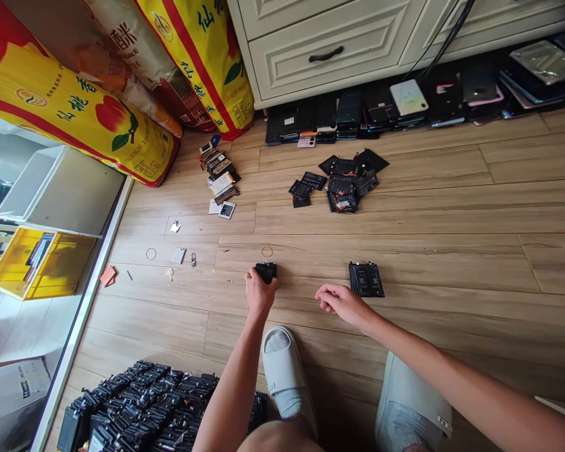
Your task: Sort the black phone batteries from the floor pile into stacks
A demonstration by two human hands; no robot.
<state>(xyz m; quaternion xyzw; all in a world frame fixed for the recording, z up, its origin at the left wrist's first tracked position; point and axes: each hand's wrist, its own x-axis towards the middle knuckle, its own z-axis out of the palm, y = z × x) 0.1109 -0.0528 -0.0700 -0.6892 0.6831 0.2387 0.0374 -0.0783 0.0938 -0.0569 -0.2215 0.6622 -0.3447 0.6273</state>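
Note:
My left hand point(260, 294) grips a small stack of black phone batteries point(266, 272) at floor level, thumb on one side and fingers on the other. To its right, my right hand point(335, 297) hovers with fingers curled together; whatever may be in them is hidden. Just right of that hand lies a second neat stack of black phone batteries point(367, 280), apart from the fingers. A yellow rubber band point(267, 251) rests on the floor a little beyond the left stack.
Loose black batteries point(343, 182) lie in a heap ahead, with mixed batteries point(221, 172) farther left. Phones point(348, 116) line the cabinet point(329, 56) base. Many bundled batteries point(145, 402) fill the lower left. Rice bags point(98, 119) stand upper left; slippered feet point(285, 364) are below.

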